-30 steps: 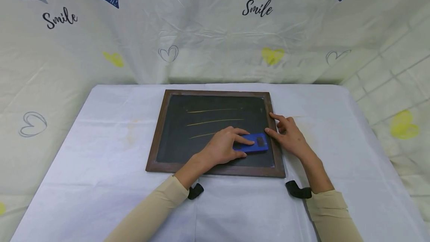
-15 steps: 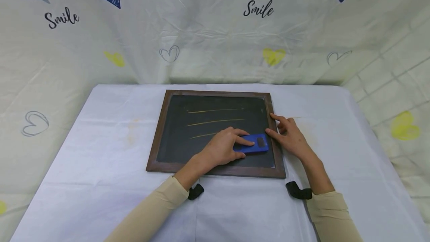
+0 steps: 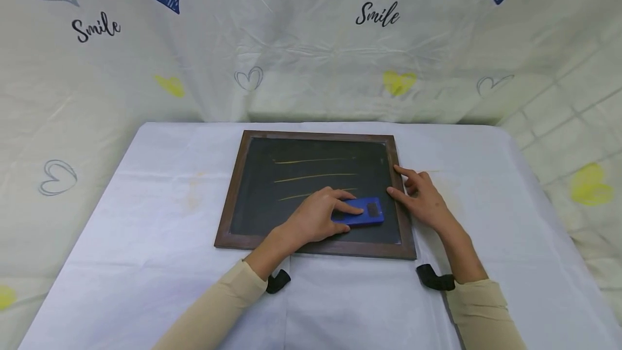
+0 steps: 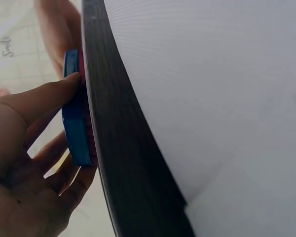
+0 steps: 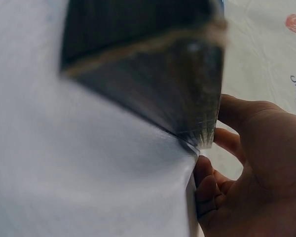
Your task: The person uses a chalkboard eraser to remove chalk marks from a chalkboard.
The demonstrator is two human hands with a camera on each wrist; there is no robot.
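A dark chalkboard (image 3: 257, 215) with a brown wooden frame lies flat on the table. Three yellow chalk lines (image 3: 316, 177) run across it; the lowest is partly hidden by my left hand (image 3: 313, 217). That hand grips a blue board eraser (image 3: 358, 218), thumb on the near side and fingers over the top and far side. In the left wrist view the eraser's reddish underside (image 4: 90, 133) is against the board. My right hand (image 3: 427, 201) touches the frame's right side with thumb and index finger; the other fingers bend beside the edge in the right wrist view.
A white cloth (image 3: 146, 193) covers the table. Behind it hangs a pale curtain (image 3: 320, 80) printed with hearts and words. A black strap end (image 3: 434, 278) sticks out at the right wrist, and another strap end (image 3: 278, 281) at the left wrist.
My left hand has drawn the eraser slightly left and toward me, uncovering the right end of the lowest chalk line. The right hand stays at the frame. The whole head view has shifted a little.
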